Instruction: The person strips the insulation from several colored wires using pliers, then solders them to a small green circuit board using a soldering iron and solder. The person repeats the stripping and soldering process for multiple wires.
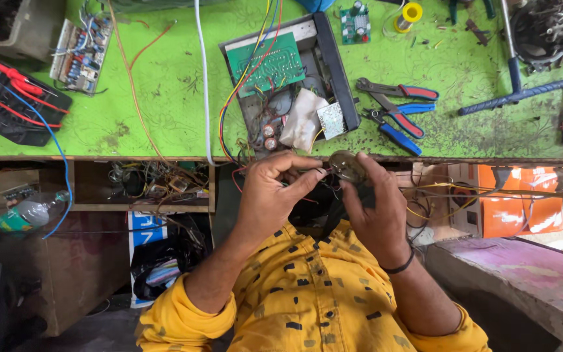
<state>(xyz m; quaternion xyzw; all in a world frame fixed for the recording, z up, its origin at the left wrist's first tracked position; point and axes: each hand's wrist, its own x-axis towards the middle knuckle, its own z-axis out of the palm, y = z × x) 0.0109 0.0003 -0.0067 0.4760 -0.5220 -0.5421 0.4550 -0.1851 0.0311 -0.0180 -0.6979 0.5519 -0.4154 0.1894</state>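
Both hands meet just below the front edge of the green-topped bench [164,111], over the lap of a yellow patterned shirt. Right hand [376,208] grasps a small round grey metal part [346,166] w/ thumb and fingers; the part sits at the bench's front edge, approx. its middle. Left hand [272,192] is pinched at thin dark wires [307,173] leading to the part; what exactly it grips is hard to tell.

On the bench, just behind the hands: an open black device chassis [333,72] w/ a green circuit board [265,65] inside. Red- and blue-handled pliers [399,107] lie right of it. A black multimeter w/ red leads [8,98] sits at the left front corner.

Packages: orange-and-white cardboard boxes [516,208] under the bench's right end; a blue-and-white printed box [144,231] under the shelf at left; a clear plastic bottle w/ green label [30,214] lying far left, under the bench.
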